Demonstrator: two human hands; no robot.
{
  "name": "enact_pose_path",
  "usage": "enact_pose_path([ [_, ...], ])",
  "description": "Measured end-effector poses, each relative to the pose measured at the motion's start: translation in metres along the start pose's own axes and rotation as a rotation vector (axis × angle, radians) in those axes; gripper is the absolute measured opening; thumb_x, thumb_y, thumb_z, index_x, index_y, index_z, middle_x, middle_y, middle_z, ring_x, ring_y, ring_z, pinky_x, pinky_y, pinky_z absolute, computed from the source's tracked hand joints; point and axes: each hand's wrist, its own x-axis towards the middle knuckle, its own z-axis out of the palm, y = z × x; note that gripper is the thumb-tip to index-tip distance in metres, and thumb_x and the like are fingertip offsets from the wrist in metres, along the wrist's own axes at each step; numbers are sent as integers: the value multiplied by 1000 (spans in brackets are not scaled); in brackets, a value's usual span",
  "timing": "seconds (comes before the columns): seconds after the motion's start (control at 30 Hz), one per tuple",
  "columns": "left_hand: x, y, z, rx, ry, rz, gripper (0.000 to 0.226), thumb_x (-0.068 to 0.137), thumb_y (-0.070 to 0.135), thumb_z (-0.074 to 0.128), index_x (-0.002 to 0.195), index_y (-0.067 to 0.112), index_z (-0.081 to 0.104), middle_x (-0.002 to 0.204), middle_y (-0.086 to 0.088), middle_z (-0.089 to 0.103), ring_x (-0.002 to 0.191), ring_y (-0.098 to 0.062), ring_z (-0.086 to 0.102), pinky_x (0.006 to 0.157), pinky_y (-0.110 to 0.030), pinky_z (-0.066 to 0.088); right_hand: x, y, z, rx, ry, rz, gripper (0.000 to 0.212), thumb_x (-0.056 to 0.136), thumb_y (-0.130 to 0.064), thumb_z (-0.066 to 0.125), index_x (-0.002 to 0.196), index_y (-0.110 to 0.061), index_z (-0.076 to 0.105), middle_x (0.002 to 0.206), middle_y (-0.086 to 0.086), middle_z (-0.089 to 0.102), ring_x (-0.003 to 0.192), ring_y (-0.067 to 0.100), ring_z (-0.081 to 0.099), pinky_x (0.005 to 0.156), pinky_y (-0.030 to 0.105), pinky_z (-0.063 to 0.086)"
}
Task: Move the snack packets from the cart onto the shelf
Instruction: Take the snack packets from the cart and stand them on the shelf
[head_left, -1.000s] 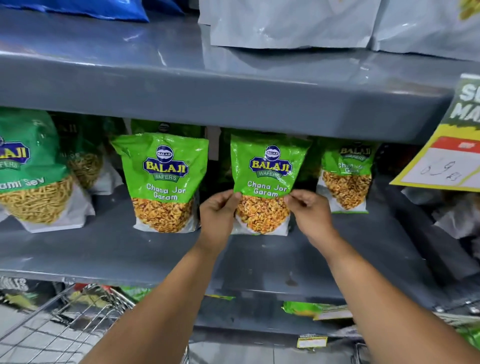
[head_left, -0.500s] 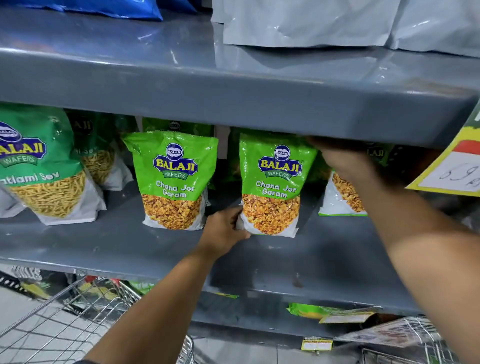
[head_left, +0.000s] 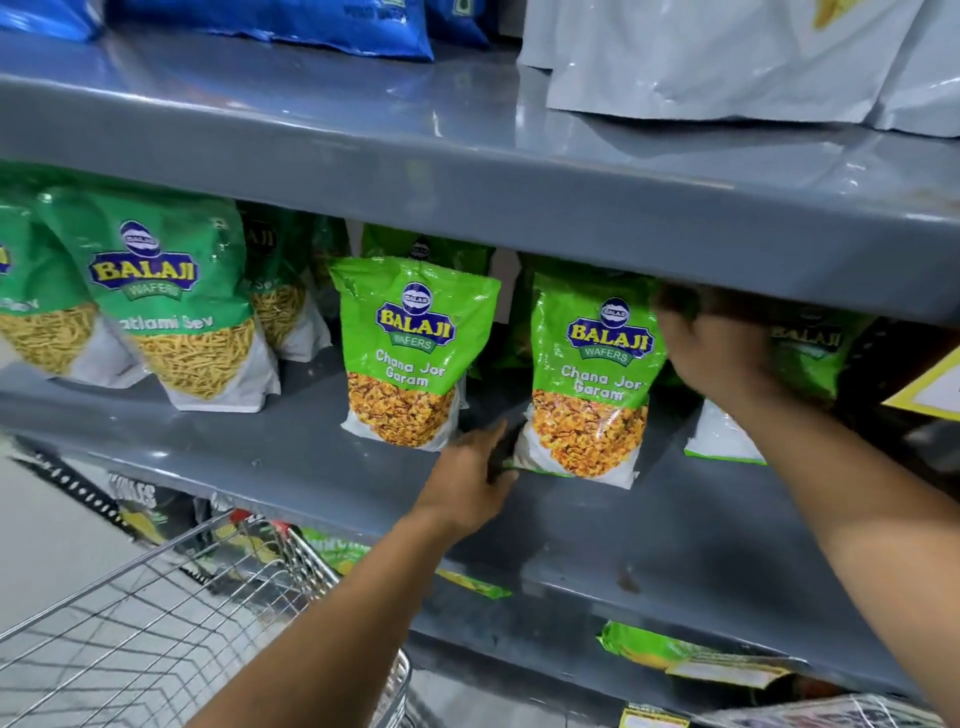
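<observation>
Two light-green Chana Jor Garam packets stand upright on the grey middle shelf (head_left: 311, 462): a left packet (head_left: 410, 353) and a right packet (head_left: 597, 379). My left hand (head_left: 467, 478) pinches the right packet's lower left corner. Under the upper shelf edge, my right hand (head_left: 711, 348) rests on the top of a third green packet (head_left: 810, 358), which stands farther back to the right and is partly hidden by my arm. The wire cart (head_left: 171, 613) shows at the bottom left.
Darker green Ratlami Sev packets (head_left: 171, 306) fill the shelf's left side. Blue bags (head_left: 291, 21) and white bags (head_left: 727, 57) lie on the shelf above. A yellow price sign (head_left: 935, 389) hangs at the right edge. More packets (head_left: 654, 649) sit on the shelf below.
My right hand left the front right packet and reached up and back to the packet behind it. My left hand slid down to that front packet's lower left corner. The view shifted left.
</observation>
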Motion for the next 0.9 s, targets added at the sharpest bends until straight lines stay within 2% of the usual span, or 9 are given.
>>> enact_pose_path([
  [0.07,-24,-2,-14,46,96,-25,51,89,24,57,138,12,48,139,-10,56,130,-25,50,103,-31,43,-10,-15,4,50,-48,-155,45,88,-35,42,118,-7,59,124,23,61,117,39,54,100,44,41],
  [0.2,-98,-23,-50,138,311,-16,34,88,18,57,121,10,62,118,-6,70,104,-22,67,86,-18,47,-43,-62,23,171,-44,-572,28,86,-14,54,112,-14,64,125,10,63,118,31,54,103,43,38],
  [0.3,-167,-56,-72,15,482,-345,36,90,14,59,125,17,62,114,2,68,95,-1,66,78,2,42,-75,-101,49,289,-81,-777,29,84,-8,58,113,-12,63,127,9,61,124,30,51,106,44,34],
  [0.37,-215,-76,-78,-85,606,-679,38,90,17,58,128,15,59,118,-3,67,101,-4,64,86,-13,46,-100,-134,71,459,-147,-856,29,83,-4,58,111,-8,64,124,13,63,121,33,53,106,43,36],
  [0.43,-250,-93,-84,-274,724,-1007,35,88,17,57,121,4,60,117,-16,66,105,-26,64,92,-29,50,-128,-165,92,597,-257,-875,28,83,-3,58,110,-4,65,122,16,63,120,33,54,105,45,39],
  [0.53,-299,-108,-91,-543,833,-1373,7,81,17,56,75,14,54,84,-10,54,75,-20,55,71,-23,49,-172,-214,121,685,-605,-822,34,80,-2,61,113,-10,64,123,11,63,122,29,53,107,40,37],
  [0.67,-338,-139,-75,-634,851,-1641,39,89,17,50,125,3,53,126,-16,56,113,-24,56,96,-32,45,-216,-269,159,592,-1102,-748,36,84,-18,58,120,-22,58,129,4,59,120,22,53,97,23,34],
  [0.8,-354,-174,-66,-818,939,-1744,30,91,11,39,111,-2,56,112,-22,59,99,-29,57,90,-37,47,-252,-310,202,404,-1416,-697,41,86,-28,57,127,-22,52,133,3,55,118,23,53,94,27,39],
  [0.9,-369,-193,-69,-638,798,-1802,37,92,11,44,125,-1,56,130,-20,60,115,-30,61,82,-27,53,-280,-327,229,346,-1566,-626,32,86,-27,57,118,-19,56,125,1,56,103,21,56,86,28,43],
])
